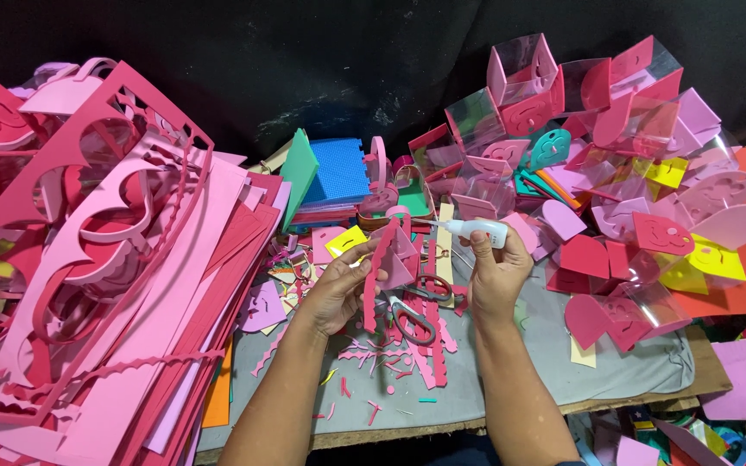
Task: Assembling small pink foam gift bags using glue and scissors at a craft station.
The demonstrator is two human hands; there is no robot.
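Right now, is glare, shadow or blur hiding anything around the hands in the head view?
Head view: even light and sharp focus on the left hand, right hand and white glue bottle; glare streaks the clear plastic boxes; the black backdrop swallows detail; wide-lens bending curves the foam sheets at the left edge.

Packaging on view: clear plastic boxes with pink foam fronts (563, 95), piling up at upper right of the bench, several tipping over. One small white squeeze bottle (477, 229), lying sideways in the right hand (496, 274), nozzle pointing left toward a pink foam piece (395, 255). Labels, signs, screens: none showing.
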